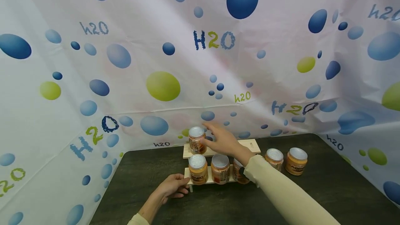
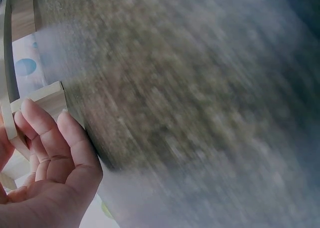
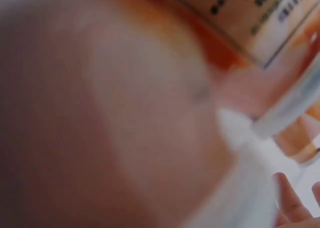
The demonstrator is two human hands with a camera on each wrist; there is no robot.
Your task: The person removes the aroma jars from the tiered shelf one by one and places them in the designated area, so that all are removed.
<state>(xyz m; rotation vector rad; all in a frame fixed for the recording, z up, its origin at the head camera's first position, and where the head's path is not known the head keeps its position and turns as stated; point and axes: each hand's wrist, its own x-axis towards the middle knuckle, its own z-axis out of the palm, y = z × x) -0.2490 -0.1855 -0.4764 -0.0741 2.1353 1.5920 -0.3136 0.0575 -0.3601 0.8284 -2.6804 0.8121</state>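
A stepped wooden rack (image 1: 256, 146) holds orange-labelled jars with silver lids. My left hand (image 1: 175, 186) pinches the left end of its lower step, thumb on top and fingers underneath; the left wrist view shows those fingers (image 2: 50, 138) against the pale wood. One jar (image 1: 197, 145) stands upright at the left of the upper step. My right hand (image 1: 223, 141) is just right of that jar, fingers extended and thumb overlapping its side. On the lower step stand a left jar (image 1: 198, 174), a middle jar (image 1: 220, 173) and a right jar (image 1: 238, 171), the last partly hidden by my right wrist.
Two more jars, a nearer one (image 1: 274, 157) and a farther-right one (image 1: 296, 162), stand on the dark table (image 1: 143, 169) right of the rack. A white sheet (image 1: 131, 79) printed with blue and green spots hangs behind and along both sides.
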